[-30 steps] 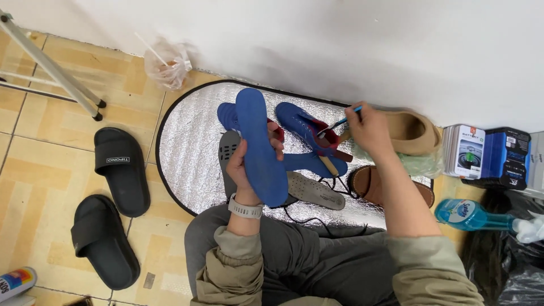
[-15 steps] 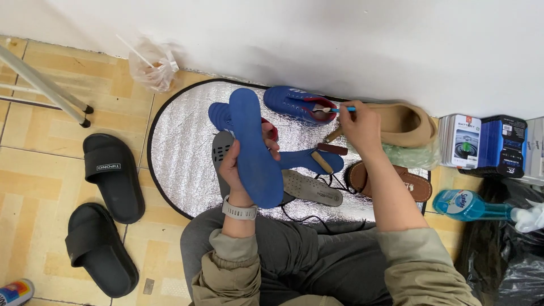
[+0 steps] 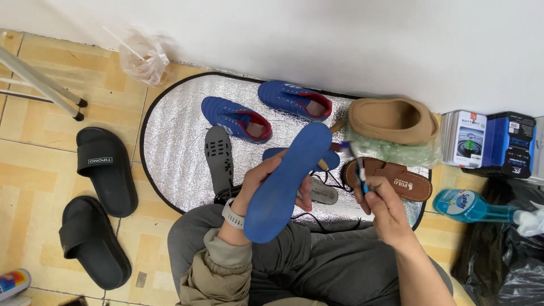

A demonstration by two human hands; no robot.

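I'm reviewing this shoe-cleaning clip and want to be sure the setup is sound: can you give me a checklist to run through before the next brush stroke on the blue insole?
1. Insole held firmly: ok. The left hand grips the blue insole from behind, tilted up over the lap.
2. Brush in hand: ok. The right hand holds the blue-handled brush, bristles up beside the insole's upper edge.
3. Bristles touching the insole: cannot tell.
4. Brush wet or loaded with cleaner: cannot tell.
5. Cleaner within reach: ok. The blue spray bottle lies on the floor to the right.
6. Shoes out of the way: ok. The two blue shoes sit apart on the silver mat.
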